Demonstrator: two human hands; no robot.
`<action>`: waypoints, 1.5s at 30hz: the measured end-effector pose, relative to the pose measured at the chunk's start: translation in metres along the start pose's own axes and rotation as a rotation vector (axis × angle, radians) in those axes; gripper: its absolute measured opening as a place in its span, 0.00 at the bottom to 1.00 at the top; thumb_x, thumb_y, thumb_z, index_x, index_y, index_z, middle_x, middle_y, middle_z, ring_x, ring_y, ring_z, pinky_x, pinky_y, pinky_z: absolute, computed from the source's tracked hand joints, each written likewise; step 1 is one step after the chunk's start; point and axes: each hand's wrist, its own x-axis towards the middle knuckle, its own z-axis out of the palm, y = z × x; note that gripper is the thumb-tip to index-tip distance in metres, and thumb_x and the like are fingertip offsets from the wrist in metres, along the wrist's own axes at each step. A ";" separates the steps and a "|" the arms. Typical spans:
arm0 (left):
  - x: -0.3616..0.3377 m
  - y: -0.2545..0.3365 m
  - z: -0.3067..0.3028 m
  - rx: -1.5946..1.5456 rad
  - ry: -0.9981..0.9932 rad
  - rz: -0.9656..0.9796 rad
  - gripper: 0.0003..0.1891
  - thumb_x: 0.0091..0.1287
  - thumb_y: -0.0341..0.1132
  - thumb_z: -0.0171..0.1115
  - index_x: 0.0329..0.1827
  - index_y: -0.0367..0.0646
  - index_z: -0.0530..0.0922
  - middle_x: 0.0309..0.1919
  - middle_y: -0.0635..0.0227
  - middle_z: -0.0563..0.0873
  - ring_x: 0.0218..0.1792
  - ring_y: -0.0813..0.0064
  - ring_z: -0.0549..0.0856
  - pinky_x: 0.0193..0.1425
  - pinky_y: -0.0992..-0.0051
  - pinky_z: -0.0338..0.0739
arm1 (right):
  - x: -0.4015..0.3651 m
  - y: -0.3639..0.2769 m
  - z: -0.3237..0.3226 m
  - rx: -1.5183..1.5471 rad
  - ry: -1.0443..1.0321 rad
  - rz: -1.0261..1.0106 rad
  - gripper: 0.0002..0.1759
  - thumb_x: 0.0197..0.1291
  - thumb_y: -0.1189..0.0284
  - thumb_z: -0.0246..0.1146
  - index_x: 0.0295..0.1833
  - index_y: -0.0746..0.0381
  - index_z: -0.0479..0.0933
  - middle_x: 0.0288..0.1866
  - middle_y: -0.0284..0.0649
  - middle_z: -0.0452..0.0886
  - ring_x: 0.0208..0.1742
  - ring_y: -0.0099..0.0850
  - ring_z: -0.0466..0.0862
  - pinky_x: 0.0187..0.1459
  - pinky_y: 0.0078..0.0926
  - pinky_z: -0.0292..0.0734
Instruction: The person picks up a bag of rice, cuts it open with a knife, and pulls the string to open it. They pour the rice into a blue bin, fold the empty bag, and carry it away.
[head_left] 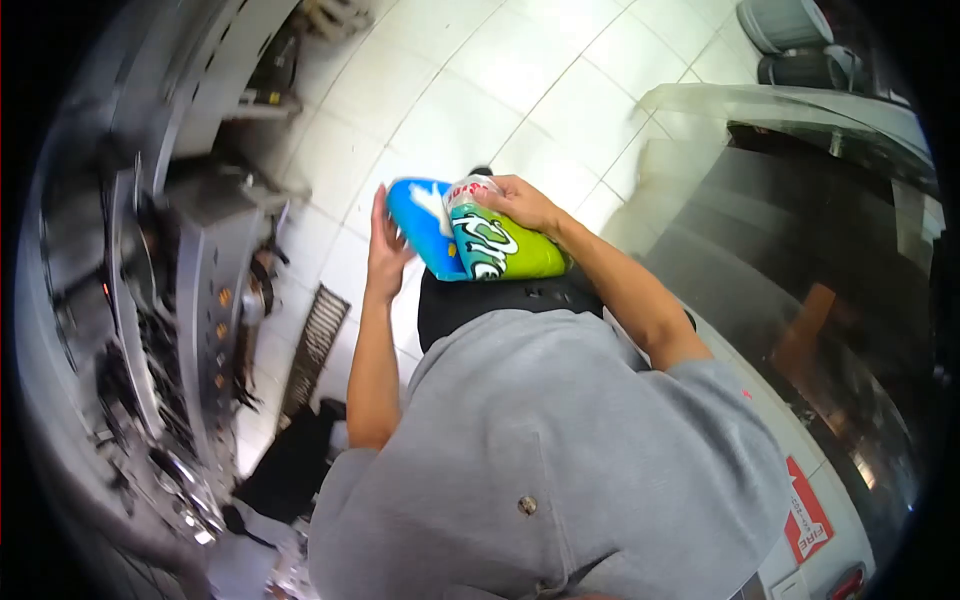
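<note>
Two soft plastic packets are held together in front of my waist. The blue packet (420, 222) with white and yellow print is on the left, its outer edge resting in my left hand (388, 250), whose fingers curl partly behind it. Overlapping it on the right is a green packet (515, 248) with large black-and-white lettering and a crumpled silver-and-red top. My right hand (518, 203) grips this packet near its top, thumb across the front. What the packets contain is hidden.
White floor tiles (440, 110) stretch ahead. Steel kitchen equipment (215, 300) with a row of knobs lines the left, above a floor grate (318, 335). A dark glass-topped unit (830, 280) stands close on the right. Round bins (785, 25) are at the far right.
</note>
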 end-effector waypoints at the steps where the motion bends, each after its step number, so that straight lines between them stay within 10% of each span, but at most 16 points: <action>1: 0.049 0.014 0.014 -0.046 -0.118 0.034 0.56 0.48 0.42 0.75 0.76 0.44 0.46 0.69 0.56 0.61 0.69 0.60 0.63 0.71 0.63 0.60 | 0.007 -0.026 -0.019 0.088 0.038 -0.061 0.22 0.66 0.56 0.58 0.49 0.66 0.79 0.39 0.35 0.83 0.39 0.20 0.78 0.43 0.20 0.74; 6: 0.227 0.080 0.143 -0.216 -0.631 0.052 0.53 0.52 0.67 0.64 0.73 0.44 0.52 0.63 0.58 0.67 0.61 0.68 0.71 0.65 0.70 0.67 | 0.057 -0.120 -0.112 0.197 0.547 -0.483 0.23 0.68 0.54 0.54 0.48 0.66 0.77 0.32 0.37 0.83 0.33 0.24 0.80 0.37 0.22 0.74; 10: 0.307 0.097 0.261 -0.065 -0.353 0.145 0.41 0.64 0.68 0.46 0.67 0.43 0.58 0.55 0.63 0.69 0.56 0.72 0.72 0.60 0.74 0.70 | 0.089 -0.153 -0.207 -0.049 0.884 -0.473 0.26 0.71 0.53 0.44 0.39 0.67 0.69 0.25 0.49 0.74 0.29 0.45 0.75 0.35 0.35 0.70; 12: 0.353 0.098 0.303 -0.024 -0.357 0.184 0.40 0.65 0.67 0.47 0.68 0.44 0.58 0.56 0.63 0.69 0.55 0.73 0.72 0.59 0.75 0.70 | 0.119 -0.152 -0.257 -0.284 1.130 -0.722 0.20 0.70 0.58 0.46 0.43 0.67 0.69 0.34 0.52 0.71 0.38 0.50 0.69 0.44 0.39 0.66; 17: 0.486 0.112 0.366 -0.100 -0.636 0.067 0.49 0.55 0.66 0.63 0.69 0.36 0.60 0.48 0.68 0.76 0.45 0.79 0.77 0.50 0.80 0.74 | 0.148 -0.197 -0.385 -0.790 1.511 -0.485 0.21 0.61 0.55 0.55 0.45 0.64 0.67 0.44 0.50 0.67 0.47 0.48 0.67 0.49 0.47 0.62; 20: 0.543 0.162 0.417 -0.141 -0.694 0.095 0.49 0.47 0.59 0.74 0.63 0.32 0.65 0.38 0.72 0.79 0.37 0.81 0.79 0.43 0.81 0.75 | 0.155 -0.237 -0.459 -0.811 1.445 -0.466 0.19 0.61 0.56 0.56 0.43 0.63 0.69 0.42 0.48 0.69 0.46 0.45 0.69 0.51 0.41 0.65; 23: 0.618 0.179 0.450 -0.032 -0.486 0.392 0.32 0.49 0.42 0.79 0.51 0.38 0.70 0.37 0.71 0.80 0.37 0.80 0.79 0.44 0.80 0.76 | 0.147 -0.251 -0.567 0.000 0.874 -0.561 0.20 0.65 0.56 0.54 0.45 0.63 0.77 0.44 0.39 0.79 0.47 0.31 0.77 0.47 0.33 0.72; 26: 0.648 0.198 0.480 0.158 -0.239 0.541 0.36 0.42 0.23 0.80 0.51 0.43 0.64 0.45 0.66 0.75 0.50 0.72 0.77 0.54 0.73 0.75 | 0.098 -0.290 -0.615 0.339 0.390 -0.766 0.51 0.53 0.36 0.58 0.71 0.64 0.59 0.65 0.43 0.71 0.66 0.33 0.69 0.68 0.32 0.57; 31: 0.677 0.167 0.487 0.277 -0.547 0.492 0.41 0.40 0.22 0.80 0.56 0.44 0.61 0.41 0.66 0.75 0.50 0.68 0.78 0.67 0.61 0.69 | 0.075 -0.273 -0.639 0.089 0.418 -0.584 0.68 0.24 0.50 0.81 0.73 0.63 0.55 0.69 0.44 0.67 0.72 0.38 0.62 0.73 0.35 0.51; 36: 0.769 0.231 0.528 0.553 -1.186 0.532 0.34 0.43 0.32 0.81 0.54 0.34 0.75 0.32 0.68 0.77 0.36 0.74 0.77 0.55 0.65 0.75 | 0.106 -0.293 -0.685 -0.227 0.790 -0.502 0.34 0.44 0.64 0.76 0.58 0.61 0.73 0.59 0.44 0.77 0.63 0.38 0.74 0.62 0.33 0.67; 38: 0.793 0.246 0.558 0.573 -1.158 0.434 0.21 0.49 0.37 0.78 0.40 0.32 0.81 0.32 0.68 0.80 0.34 0.76 0.77 0.48 0.70 0.75 | 0.112 -0.305 -0.704 -0.243 0.844 -0.470 0.27 0.48 0.67 0.74 0.54 0.62 0.76 0.54 0.45 0.79 0.59 0.37 0.78 0.58 0.32 0.71; 40: 0.808 0.250 0.589 0.382 -0.947 -0.192 0.14 0.57 0.38 0.72 0.37 0.34 0.82 0.32 0.68 0.82 0.32 0.80 0.77 0.42 0.74 0.74 | 0.109 -0.328 -0.718 0.090 0.947 0.015 0.19 0.53 0.68 0.70 0.49 0.63 0.78 0.47 0.45 0.82 0.48 0.33 0.82 0.49 0.29 0.74; 45: 0.881 0.244 0.691 0.924 -0.762 -0.397 0.20 0.64 0.44 0.63 0.42 0.31 0.78 0.32 0.64 0.83 0.32 0.77 0.78 0.40 0.77 0.74 | 0.156 -0.301 -0.802 0.951 1.109 -0.149 0.28 0.55 0.69 0.68 0.61 0.61 0.68 0.50 0.42 0.79 0.48 0.28 0.77 0.52 0.24 0.71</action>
